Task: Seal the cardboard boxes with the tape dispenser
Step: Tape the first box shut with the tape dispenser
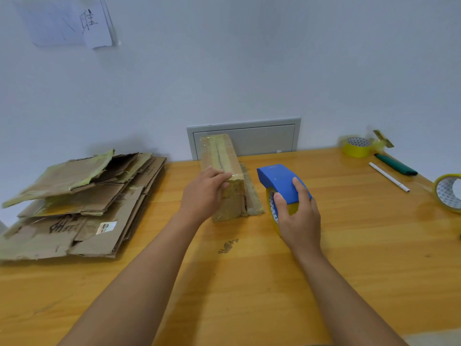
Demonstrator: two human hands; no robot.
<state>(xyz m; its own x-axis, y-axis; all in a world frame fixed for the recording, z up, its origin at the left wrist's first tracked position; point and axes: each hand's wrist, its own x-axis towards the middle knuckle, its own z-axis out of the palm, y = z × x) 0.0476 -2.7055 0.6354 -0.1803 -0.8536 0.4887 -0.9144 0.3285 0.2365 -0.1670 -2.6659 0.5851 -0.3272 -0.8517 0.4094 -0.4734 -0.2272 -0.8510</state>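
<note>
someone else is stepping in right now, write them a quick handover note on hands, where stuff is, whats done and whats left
Left hand: fingers laid over the near top edge of the long cardboard box, steadying it.
Right hand: grips the blue tape dispenser on the table, just right of the box.
Box stands mid-table near the wall; tape already runs along its top seam and over the near end.
Stack of flattened cardboard lies at the left.
Spare tape rolls: one far right by the wall, one at the right edge; a green marker and a white pen lie between.
Left: check this box's other seams, then the flattened ones.
</note>
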